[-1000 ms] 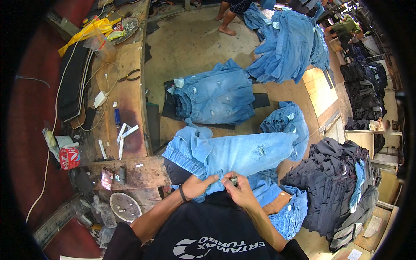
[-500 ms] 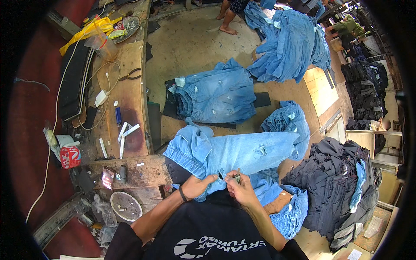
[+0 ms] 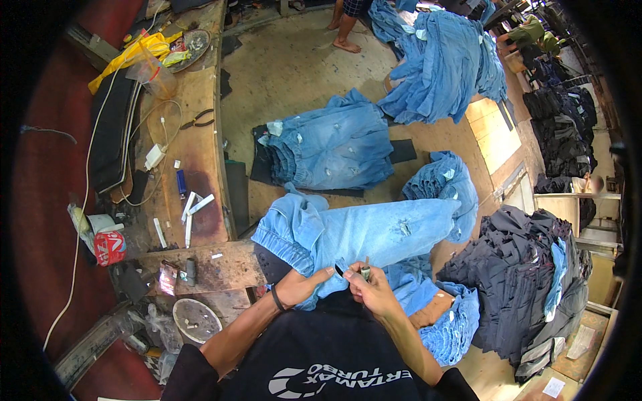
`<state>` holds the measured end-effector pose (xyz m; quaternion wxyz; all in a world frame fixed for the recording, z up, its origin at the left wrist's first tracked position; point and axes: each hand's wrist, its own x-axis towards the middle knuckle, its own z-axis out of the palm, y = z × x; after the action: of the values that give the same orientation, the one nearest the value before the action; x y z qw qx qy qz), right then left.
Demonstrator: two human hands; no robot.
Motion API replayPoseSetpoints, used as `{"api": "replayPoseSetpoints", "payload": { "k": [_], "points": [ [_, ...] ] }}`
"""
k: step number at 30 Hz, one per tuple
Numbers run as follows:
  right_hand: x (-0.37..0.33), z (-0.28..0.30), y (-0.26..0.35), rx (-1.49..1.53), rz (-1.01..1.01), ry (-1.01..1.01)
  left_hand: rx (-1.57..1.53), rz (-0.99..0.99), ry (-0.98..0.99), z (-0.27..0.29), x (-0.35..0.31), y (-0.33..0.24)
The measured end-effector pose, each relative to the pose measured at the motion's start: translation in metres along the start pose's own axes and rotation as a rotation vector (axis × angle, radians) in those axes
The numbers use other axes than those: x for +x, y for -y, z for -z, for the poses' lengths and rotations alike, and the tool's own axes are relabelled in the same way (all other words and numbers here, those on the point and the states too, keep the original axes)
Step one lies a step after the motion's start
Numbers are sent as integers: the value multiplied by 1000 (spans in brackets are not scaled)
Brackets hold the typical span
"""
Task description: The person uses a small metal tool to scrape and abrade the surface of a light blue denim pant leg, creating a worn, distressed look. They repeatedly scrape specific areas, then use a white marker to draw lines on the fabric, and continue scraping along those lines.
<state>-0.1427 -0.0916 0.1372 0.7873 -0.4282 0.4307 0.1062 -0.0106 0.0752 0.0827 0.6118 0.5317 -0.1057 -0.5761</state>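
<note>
A pair of light blue jeans [image 3: 374,230] with an elastic waistband lies stretched across in front of me, a frayed ripped patch on its leg. My left hand [image 3: 299,287] is closed on the near edge of the denim, thumb on top. Close beside it, my right hand [image 3: 374,289] is pinched shut near a small dark spot at the fabric edge. A thin tan stick-like piece and something pale green poke up from its fingers; what exactly it holds is too small to tell. A dark board [image 3: 273,264] shows under the waistband.
Jeans stacks [image 3: 328,150] lie ahead, with a taller denim heap [image 3: 435,73] beyond. Dark garments [image 3: 508,287] are piled at right. The wooden bench [image 3: 200,160] at left carries pliers [image 3: 198,119], a white charger [image 3: 155,156] and white sticks. Other people are at the far side.
The dark spot between my hands shows a little more, and my right fingers have shifted slightly. My left hand keeps its grip on the jeans. The whole view has moved slightly.
</note>
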Motion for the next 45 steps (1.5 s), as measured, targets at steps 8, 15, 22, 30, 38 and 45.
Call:
{"api": "replayPoseSetpoints", "payload": {
  "k": [8, 15, 22, 30, 38, 45],
  "points": [
    [2, -7, 0, -154, 137, -44, -19, -11, -46, -6, 7, 5],
    [0, -7, 4, -266, 152, -47, 57, -64, -36, 1, 3, 5],
    [7, -8, 3, -246, 155, -18, 59, -18, -23, 3, 6, 5],
    [1, -6, 4, 0, 0, -21, -65, -10, 13, 2, 1, -2],
    [5, -10, 0, -201, 161, -33, 92, -152, -44, 2, 4, 10],
    [1, -9, 8, -45, 31, -53, 41, -75, -16, 3, 1, 2]
  ]
}}
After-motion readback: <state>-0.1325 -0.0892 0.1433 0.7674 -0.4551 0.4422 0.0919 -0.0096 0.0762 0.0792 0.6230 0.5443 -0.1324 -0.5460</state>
